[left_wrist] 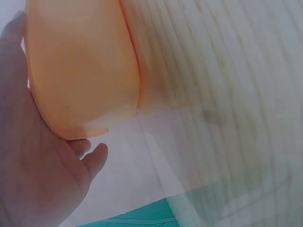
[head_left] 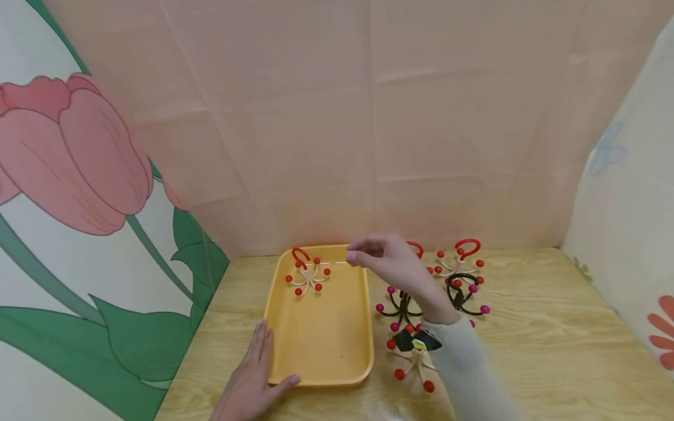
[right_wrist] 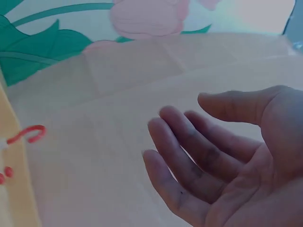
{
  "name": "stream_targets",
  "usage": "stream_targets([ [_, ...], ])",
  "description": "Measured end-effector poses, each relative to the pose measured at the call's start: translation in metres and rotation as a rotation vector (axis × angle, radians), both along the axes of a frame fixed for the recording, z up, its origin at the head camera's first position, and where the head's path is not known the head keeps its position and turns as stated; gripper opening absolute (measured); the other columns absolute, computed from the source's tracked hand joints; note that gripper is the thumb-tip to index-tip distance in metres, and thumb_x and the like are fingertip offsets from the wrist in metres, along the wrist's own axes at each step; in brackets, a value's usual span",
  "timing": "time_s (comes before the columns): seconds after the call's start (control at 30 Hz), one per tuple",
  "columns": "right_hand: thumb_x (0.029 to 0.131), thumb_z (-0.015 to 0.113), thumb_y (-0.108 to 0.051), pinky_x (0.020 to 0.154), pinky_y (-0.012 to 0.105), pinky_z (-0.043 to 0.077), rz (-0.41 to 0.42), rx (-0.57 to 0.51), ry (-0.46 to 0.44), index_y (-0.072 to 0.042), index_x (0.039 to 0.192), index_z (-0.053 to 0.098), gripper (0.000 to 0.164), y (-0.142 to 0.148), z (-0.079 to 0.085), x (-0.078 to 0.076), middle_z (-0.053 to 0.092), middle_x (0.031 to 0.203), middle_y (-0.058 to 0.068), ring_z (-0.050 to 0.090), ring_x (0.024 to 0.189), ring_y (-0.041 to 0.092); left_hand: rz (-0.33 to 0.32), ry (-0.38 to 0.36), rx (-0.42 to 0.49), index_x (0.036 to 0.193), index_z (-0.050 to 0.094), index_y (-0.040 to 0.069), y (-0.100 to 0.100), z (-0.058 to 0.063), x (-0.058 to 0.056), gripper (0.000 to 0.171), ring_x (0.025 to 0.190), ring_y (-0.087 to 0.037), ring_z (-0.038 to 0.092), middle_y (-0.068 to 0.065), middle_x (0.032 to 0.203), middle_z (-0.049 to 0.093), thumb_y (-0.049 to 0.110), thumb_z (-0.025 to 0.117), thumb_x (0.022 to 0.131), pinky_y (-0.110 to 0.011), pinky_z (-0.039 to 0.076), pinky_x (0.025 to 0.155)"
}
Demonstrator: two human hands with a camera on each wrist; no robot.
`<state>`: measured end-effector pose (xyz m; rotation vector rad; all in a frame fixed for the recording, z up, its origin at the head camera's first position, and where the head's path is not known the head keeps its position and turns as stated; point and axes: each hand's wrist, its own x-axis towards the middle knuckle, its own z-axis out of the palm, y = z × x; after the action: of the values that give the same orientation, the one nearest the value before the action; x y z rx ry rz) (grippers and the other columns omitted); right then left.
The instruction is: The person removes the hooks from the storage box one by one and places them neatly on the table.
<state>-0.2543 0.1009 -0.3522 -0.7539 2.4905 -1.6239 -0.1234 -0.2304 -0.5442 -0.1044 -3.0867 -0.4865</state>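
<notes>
A yellow-orange tray (head_left: 321, 336) lies on the wooden table. My left hand (head_left: 253, 371) rests against its near left corner, fingers straight along the left side and thumb at the near rim. In the left wrist view, that hand (left_wrist: 42, 161) touches the edge of the tray (left_wrist: 85, 71). One white multi-arm hanger (head_left: 308, 273) with red ball tips and a red top hook sits in the tray's far left part. Above the tray's far right corner hovers my right hand (head_left: 392, 263). The right wrist view shows the hand (right_wrist: 213, 165) loosely curled, holding nothing.
Right of the tray stand black hangers with pink tips (head_left: 402, 307), a white one (head_left: 418, 359) near the front and another white one (head_left: 459, 266) at the back. My right forearm partly hides this group. A pink cloth backdrop (head_left: 316, 146) rises behind the table (head_left: 558, 345).
</notes>
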Motion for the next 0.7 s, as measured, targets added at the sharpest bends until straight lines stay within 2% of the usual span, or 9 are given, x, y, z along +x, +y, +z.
stream_targets([
  [0.23, 0.101, 0.071, -0.019, 0.083, 0.034, 0.064, 0.012, -0.050, -0.031, -0.006, 0.112, 0.077, 0.018, -0.037, -0.020, -0.031, 0.079, 0.104, 0.016, 0.074, 0.088, 0.016, 0.016, -0.029, 0.014, 0.167, 0.021, 0.003, 0.000, -0.003, 0.000, 0.119, 0.167, -0.033, 0.009, -0.013, 0.180, 0.000, 0.084, 0.057, 0.087, -0.054, 0.037, 0.126],
  [0.4, 0.101, 0.071, -0.014, 0.079, 0.031, 0.065, 0.034, -0.116, -0.073, -0.001, 0.109, 0.076, 0.017, -0.054, -0.036, -0.048, 0.079, 0.104, 0.023, 0.076, 0.084, 0.015, 0.030, -0.069, 0.013, 0.168, 0.018, 0.005, 0.001, -0.005, -0.001, 0.121, 0.167, -0.033, 0.008, -0.011, 0.180, -0.004, 0.087, 0.054, 0.086, -0.056, 0.037, 0.126],
  [0.53, 0.100, 0.072, -0.015, 0.079, 0.031, 0.065, 0.026, -0.131, -0.125, -0.001, 0.111, 0.075, 0.018, -0.062, -0.046, -0.060, 0.079, 0.105, 0.021, 0.076, 0.087, 0.016, 0.037, -0.087, 0.016, 0.168, 0.018, 0.005, 0.002, -0.004, -0.002, 0.122, 0.167, -0.033, 0.007, -0.011, 0.180, -0.005, 0.089, 0.053, 0.086, -0.057, 0.036, 0.126],
  [0.7, 0.100, 0.071, -0.015, 0.078, 0.030, 0.065, -0.018, -0.123, -0.169, -0.001, 0.110, 0.075, 0.017, -0.077, -0.061, -0.078, 0.079, 0.104, 0.017, 0.077, 0.090, 0.020, 0.034, -0.074, 0.018, 0.168, 0.019, 0.005, 0.001, -0.003, -0.003, 0.121, 0.167, -0.033, 0.007, -0.011, 0.180, -0.004, 0.088, 0.054, 0.086, -0.056, 0.036, 0.127],
])
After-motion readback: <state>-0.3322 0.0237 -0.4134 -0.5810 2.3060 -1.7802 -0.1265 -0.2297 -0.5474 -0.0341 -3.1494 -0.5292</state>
